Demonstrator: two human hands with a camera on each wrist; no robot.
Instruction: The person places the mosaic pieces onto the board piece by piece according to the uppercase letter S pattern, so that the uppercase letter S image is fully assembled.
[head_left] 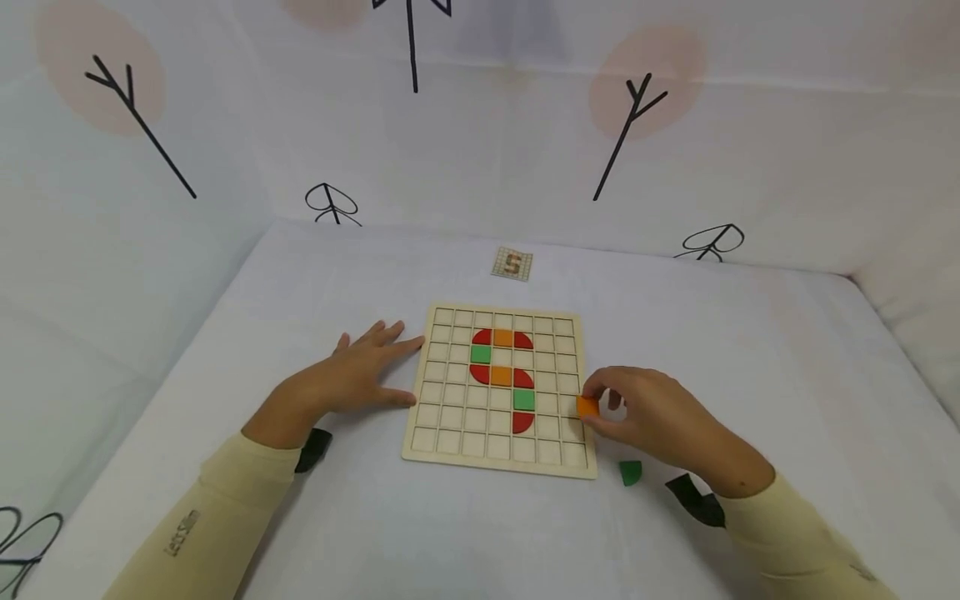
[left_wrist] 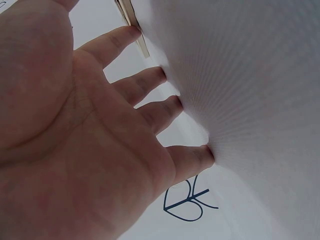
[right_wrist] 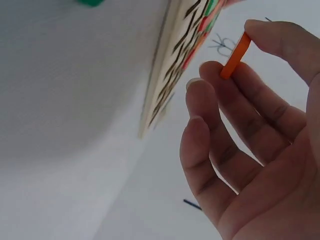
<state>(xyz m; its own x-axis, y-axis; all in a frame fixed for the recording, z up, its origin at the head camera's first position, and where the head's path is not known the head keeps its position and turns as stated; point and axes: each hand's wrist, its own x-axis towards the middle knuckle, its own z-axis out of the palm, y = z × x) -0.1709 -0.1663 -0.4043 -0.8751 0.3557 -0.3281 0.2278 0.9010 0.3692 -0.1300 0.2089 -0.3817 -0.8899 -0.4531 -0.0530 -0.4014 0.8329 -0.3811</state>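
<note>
My right hand (head_left: 652, 414) pinches an orange square tile (head_left: 587, 407) between thumb and fingertips, over the right edge of a wooden grid board (head_left: 442, 417). In the right wrist view the orange tile (right_wrist: 236, 56) is seen edge-on, lifted above the board's level. Fingers spread, my left hand (head_left: 358, 372) lies on the cloth with forefinger and thumb touching the board's left edge. On the grid, red quarter-round tiles (head_left: 522, 423), two orange squares (head_left: 501, 377) and two green squares (head_left: 524, 400) form an S-like curve with an open lower end.
A small pattern card (head_left: 512, 264) showing an S lies behind the board. A green quarter-round tile (head_left: 631, 472) rests near the board's lower right corner. Dark leaf prints (head_left: 697, 502) mark the white cloth by the right forearm. A white printed curtain (head_left: 480, 150) stands behind.
</note>
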